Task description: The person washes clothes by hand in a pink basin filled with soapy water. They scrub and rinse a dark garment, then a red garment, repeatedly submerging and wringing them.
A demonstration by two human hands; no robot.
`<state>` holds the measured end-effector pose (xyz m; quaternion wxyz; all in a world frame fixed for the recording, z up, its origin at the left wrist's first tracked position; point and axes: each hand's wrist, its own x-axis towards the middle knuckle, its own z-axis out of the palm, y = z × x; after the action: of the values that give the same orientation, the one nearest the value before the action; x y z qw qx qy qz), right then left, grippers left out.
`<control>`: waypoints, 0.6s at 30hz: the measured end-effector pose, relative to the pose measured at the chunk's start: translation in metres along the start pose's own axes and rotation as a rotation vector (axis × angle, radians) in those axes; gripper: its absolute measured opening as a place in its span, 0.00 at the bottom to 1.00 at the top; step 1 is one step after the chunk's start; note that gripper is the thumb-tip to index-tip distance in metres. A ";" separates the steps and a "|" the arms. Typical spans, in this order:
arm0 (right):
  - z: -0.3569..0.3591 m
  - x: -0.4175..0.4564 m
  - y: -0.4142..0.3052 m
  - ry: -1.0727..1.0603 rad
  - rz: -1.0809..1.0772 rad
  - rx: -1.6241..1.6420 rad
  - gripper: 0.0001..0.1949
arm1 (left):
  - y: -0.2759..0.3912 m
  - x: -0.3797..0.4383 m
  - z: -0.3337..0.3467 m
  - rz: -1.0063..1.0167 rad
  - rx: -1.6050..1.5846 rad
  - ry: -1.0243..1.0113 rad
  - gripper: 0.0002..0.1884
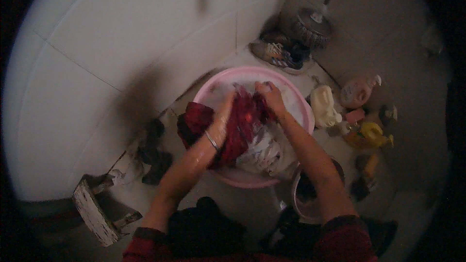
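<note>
A pink basin [251,182] stands on the floor before me, with whitish suds inside it. Both my hands are over it, on a wet dark red cloth [238,131]. My left hand [228,103] lies along the cloth's left side; its fingertips are blurred. Bunched cloth is in the grip of my right hand [270,96], just to the right. Part of the red cloth hangs over the basin's left rim. Nearer to me in the basin lies a crumpled white cloth [264,154], touching the red one.
Sneakers [278,56] and a round brush head [314,25] on a pole are in the far corner. Several bottles stand at right, among them a cream bottle [323,105] and a yellow bottle [371,134]. A small bucket [296,196] is near my right forearm; a worn wooden stool [93,213] lies left.
</note>
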<state>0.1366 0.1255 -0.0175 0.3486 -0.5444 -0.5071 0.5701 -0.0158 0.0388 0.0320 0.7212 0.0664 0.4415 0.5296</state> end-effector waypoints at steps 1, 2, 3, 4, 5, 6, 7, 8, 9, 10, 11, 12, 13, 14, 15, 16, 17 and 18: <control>0.002 -0.009 -0.013 -0.048 0.067 0.151 0.23 | 0.010 0.002 -0.014 0.109 0.009 0.024 0.30; 0.005 -0.009 -0.024 -0.094 0.123 0.301 0.24 | 0.015 0.010 -0.027 0.227 0.022 0.040 0.32; -0.005 0.011 0.011 -0.082 -0.148 0.079 0.24 | -0.001 0.032 -0.033 0.555 0.473 0.303 0.35; 0.005 0.010 0.028 -0.074 -0.284 -0.265 0.24 | -0.011 0.049 -0.047 0.578 0.554 0.301 0.35; 0.019 -0.002 0.043 -0.071 -0.407 -0.610 0.24 | -0.024 0.059 -0.061 0.589 0.636 0.305 0.35; 0.028 -0.007 0.055 -0.058 -0.527 -0.959 0.23 | -0.038 0.072 -0.076 0.600 0.718 0.297 0.35; 0.024 -0.001 0.064 -0.234 -0.501 -1.070 0.21 | -0.041 0.082 -0.097 0.531 0.600 0.170 0.32; 0.030 0.002 0.057 -0.229 -0.362 -0.762 0.20 | -0.040 0.088 -0.125 0.455 0.489 0.080 0.30; 0.027 0.008 0.045 -0.210 -0.223 -0.466 0.20 | -0.031 0.089 -0.132 0.297 0.380 0.077 0.29; 0.028 0.011 0.035 -0.191 -0.084 -0.170 0.20 | -0.025 0.091 -0.136 0.141 0.269 0.074 0.28; 0.013 0.019 0.059 -0.082 -0.202 0.137 0.19 | -0.028 0.081 -0.077 0.127 0.113 0.136 0.25; 0.032 -0.001 0.049 -0.127 -0.370 0.117 0.19 | -0.018 0.067 -0.068 0.095 0.040 0.052 0.25; 0.051 -0.032 0.026 -0.180 -0.539 0.097 0.20 | -0.006 0.055 -0.063 0.070 -0.038 -0.026 0.24; 0.058 -0.056 0.010 -0.129 -0.763 -0.117 0.18 | 0.000 0.052 -0.056 0.047 -0.118 -0.127 0.24; 0.074 -0.075 -0.008 -0.100 -0.998 -0.307 0.17 | -0.011 0.074 -0.100 0.100 -0.230 -0.345 0.25; 0.076 -0.080 -0.018 -0.176 -0.914 -0.444 0.18 | -0.024 0.079 -0.115 0.162 -0.260 -0.336 0.22; 0.077 -0.085 -0.025 -0.251 -0.825 -0.575 0.20 | -0.037 0.079 -0.127 0.223 -0.287 -0.326 0.20; 0.073 -0.087 -0.027 -0.310 -0.721 -0.712 0.21 | -0.039 0.069 -0.113 0.268 -0.315 -0.326 0.19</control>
<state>0.0758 0.0346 0.0236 0.2370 -0.3294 -0.8698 0.2807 -0.0647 0.0368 -0.0968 0.7076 0.0958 0.2186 0.6650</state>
